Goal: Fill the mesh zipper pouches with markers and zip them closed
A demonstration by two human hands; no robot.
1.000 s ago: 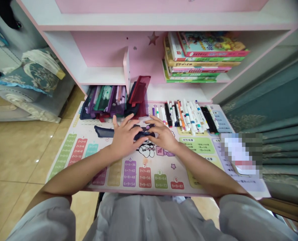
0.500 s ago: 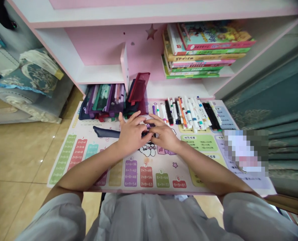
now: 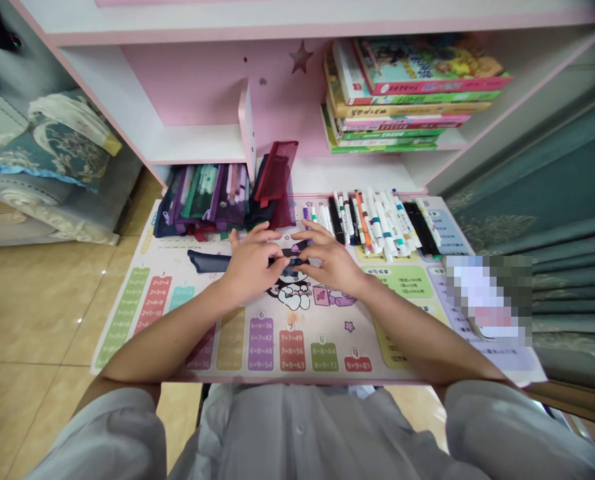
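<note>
A dark blue pencil pouch lies lengthwise on the desk mat, its left end sticking out past my left hand. That hand pinches the pouch near its right end between thumb and forefinger, with the other fingers spread. Opposite it, my right hand grips the pouch's right tip with its fingertips. A short dark stretch shows in the gap between the two hands. Fingers cover the middle of the pouch, and whether a zip pull is held is too small to tell.
Mesh pouches holding pens are piled at the back left, beside a dark red pouch. Loose markers lie in a row at the back right. Books are stacked on the shelf. A pixelated object rests at the right.
My fingertips have drawn slightly apart, and more of the pouch's right end shows between them. The view has shifted a little. The pens and other pouches stay in place.
</note>
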